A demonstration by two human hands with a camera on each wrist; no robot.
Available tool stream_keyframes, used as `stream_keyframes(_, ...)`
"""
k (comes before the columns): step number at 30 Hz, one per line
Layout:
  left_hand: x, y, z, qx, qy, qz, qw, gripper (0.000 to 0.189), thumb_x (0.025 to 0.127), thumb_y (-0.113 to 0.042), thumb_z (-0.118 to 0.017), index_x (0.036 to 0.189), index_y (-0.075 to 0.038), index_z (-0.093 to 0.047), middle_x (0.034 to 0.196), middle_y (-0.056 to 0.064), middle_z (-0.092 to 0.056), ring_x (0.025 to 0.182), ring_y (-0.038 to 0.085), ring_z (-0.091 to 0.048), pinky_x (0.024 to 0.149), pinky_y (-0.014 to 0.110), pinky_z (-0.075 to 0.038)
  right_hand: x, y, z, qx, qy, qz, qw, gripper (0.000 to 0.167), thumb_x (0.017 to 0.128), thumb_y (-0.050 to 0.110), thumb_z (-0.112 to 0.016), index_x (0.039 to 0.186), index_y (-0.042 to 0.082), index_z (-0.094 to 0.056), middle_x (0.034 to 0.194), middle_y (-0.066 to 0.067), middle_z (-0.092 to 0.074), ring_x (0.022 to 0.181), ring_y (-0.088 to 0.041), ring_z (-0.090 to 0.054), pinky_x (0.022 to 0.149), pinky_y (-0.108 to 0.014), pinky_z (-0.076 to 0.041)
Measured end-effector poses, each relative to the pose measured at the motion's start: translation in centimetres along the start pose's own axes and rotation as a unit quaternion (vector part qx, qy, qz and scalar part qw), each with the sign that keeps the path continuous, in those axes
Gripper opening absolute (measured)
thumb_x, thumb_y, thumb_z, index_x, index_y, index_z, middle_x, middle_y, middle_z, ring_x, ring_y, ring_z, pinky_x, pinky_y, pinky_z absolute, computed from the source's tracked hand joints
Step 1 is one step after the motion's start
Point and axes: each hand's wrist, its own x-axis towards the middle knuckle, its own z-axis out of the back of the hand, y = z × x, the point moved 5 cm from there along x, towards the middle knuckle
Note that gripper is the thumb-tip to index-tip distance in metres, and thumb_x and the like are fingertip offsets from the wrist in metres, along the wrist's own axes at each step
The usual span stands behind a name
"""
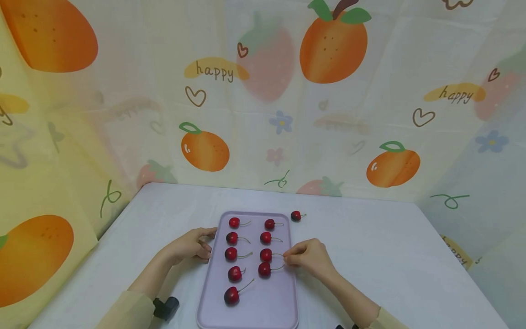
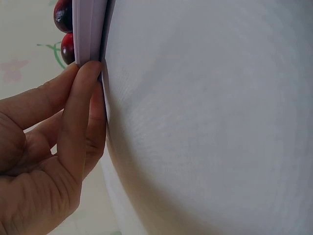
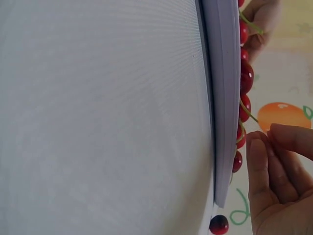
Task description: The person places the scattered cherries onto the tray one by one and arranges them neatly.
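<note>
A pale purple tray (image 1: 267,304) lies lengthwise on the table, bearing several dark red cherries in two columns. At its left edge is my left hand (image 1: 191,244), whose fingertips grip the rim, as the left wrist view shows closely. My right hand (image 1: 310,257) is over the tray's right edge, thumb and fingertips together at the stem end of a cherry (image 1: 266,255) in the right column. That cherry rests on the tray. Just below it lies another cherry (image 1: 265,269), its stem pointing toward the same fingers. In the right wrist view the pinching fingertips (image 3: 258,147) show beside the cherries.
One loose cherry (image 1: 296,216) lies on the white table (image 1: 370,246) beyond the tray's far right corner. A black object (image 1: 166,308) is by the left sleeve. Fruit-printed cloth (image 1: 255,114) hangs behind and at both sides.
</note>
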Motion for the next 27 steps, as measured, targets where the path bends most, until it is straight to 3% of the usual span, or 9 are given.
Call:
stream_keyframes(12, 0.0, -0.1, 0.0, -0.003, 0.001, -0.001, 1.0000, 0.077, 0.079, 0.009, -0.066, 0.149, 0.005, -0.035, 0.139, 0.026, -0.046, 0.081, 0.017, -0.057, 0.071, 0.030, -0.061, 0.4, -0.1, 0.7, 0.022, -0.013, -0.012, 0.9996, 0.010, 0.076, 0.011, -0.079, 0.084, 0.005, -0.080, 0.081, -0.008, -0.078, 0.068, -0.011, -0.070, 0.065, -0.023, -0.058)
stream_keyframes(27, 0.0, 0.1, 0.0, -0.005, 0.002, -0.004, 1.0000, 0.076, 0.080, 0.008, -0.066, 0.149, 0.005, -0.035, 0.140, 0.027, -0.046, 0.082, 0.017, -0.058, 0.072, 0.031, -0.061, 2.7, -1.7, 4.4, 0.009, -0.097, -0.047, 0.9942, 0.010, 0.079, 0.016, -0.078, 0.087, 0.009, -0.081, 0.078, -0.005, -0.078, 0.071, -0.015, -0.074, 0.067, -0.020, -0.055)
